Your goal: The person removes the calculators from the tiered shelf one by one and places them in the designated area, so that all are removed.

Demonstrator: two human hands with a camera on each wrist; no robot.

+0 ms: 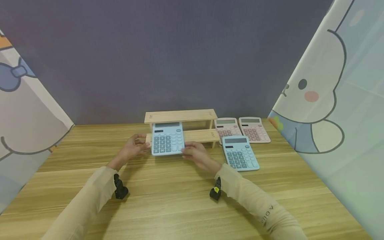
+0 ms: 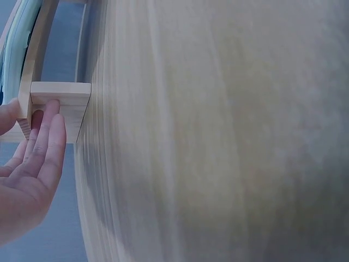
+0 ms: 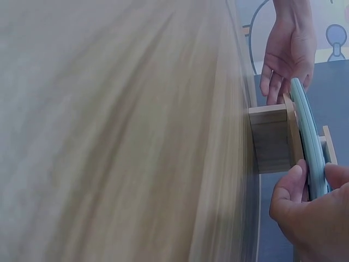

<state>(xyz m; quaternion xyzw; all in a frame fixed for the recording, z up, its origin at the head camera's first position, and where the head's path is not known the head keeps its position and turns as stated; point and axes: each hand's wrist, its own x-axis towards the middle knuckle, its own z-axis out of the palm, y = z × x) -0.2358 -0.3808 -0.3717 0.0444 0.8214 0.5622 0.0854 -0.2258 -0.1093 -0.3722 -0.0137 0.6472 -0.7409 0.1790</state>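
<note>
A light-blue calculator (image 1: 168, 139) lies on the lower board of a small two-tier wooden shelf (image 1: 181, 116). Its top end reaches the upper board's front edge, and its keypad end sticks out over the front. My right hand (image 1: 198, 155) pinches the calculator's near right corner, thumb above and fingers beneath, as the right wrist view shows. At the shelf's left end is my left hand (image 1: 134, 147). In the left wrist view its thumb is at the top of the lower board (image 2: 27, 98), with fingers under the board against the leg.
Right of the shelf, two pink calculators, a left one (image 1: 226, 124) and a right one (image 1: 255, 130), lie side by side on the wooden table (image 1: 168, 206). A second blue calculator (image 1: 240, 154) lies before them, overlapping the left one in view. A dark panel (image 1: 174, 60) stands behind.
</note>
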